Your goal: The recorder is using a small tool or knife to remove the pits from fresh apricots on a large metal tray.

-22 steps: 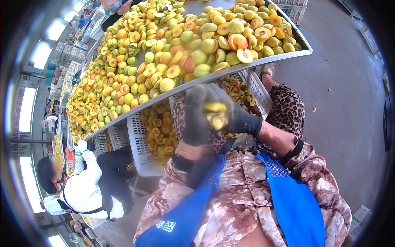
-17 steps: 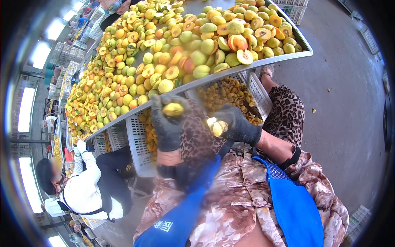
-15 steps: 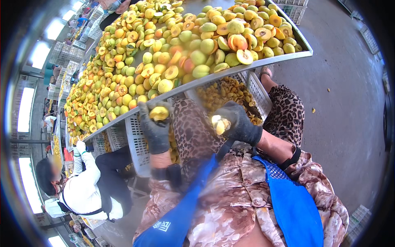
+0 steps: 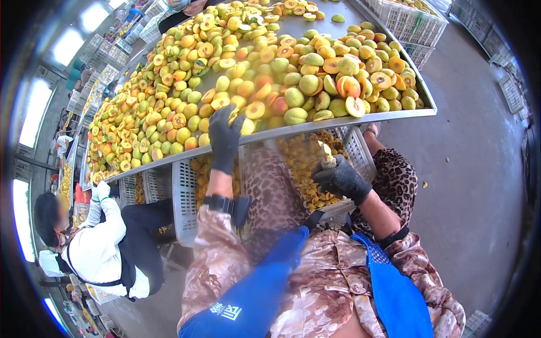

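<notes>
My left hand [image 4: 225, 138], in a dark grey glove, reaches over the near rim of a metal table [image 4: 293, 129]. Its fingers close round a yellow apricot half [image 4: 233, 115], partly hidden by the glove. A wide heap of green-yellow apricots [image 4: 186, 107], some whole and many halved, covers much of the tabletop. Below the rim, my gloved right hand [image 4: 342, 179] grips a small, pale, metal-looking tool [image 4: 326, 153] that points upward; its exact kind is unclear. Beneath that hand stands a white crate [image 4: 360, 152] of cut apricot pieces [image 4: 307, 183].
Another white crate [image 4: 185, 197] with cut pieces stands left of my legs. A co-worker in a white top [image 4: 104, 242] sits farther left, hands at the table edge. Stacked crates [image 4: 414, 28] stand beyond the table's right corner. Grey floor [image 4: 462, 186] extends to the right.
My left hand has risen from below the rim up to the heap; the yellow piece it held there is gone from view. My right hand has moved slightly right, its tool now pointing up.
</notes>
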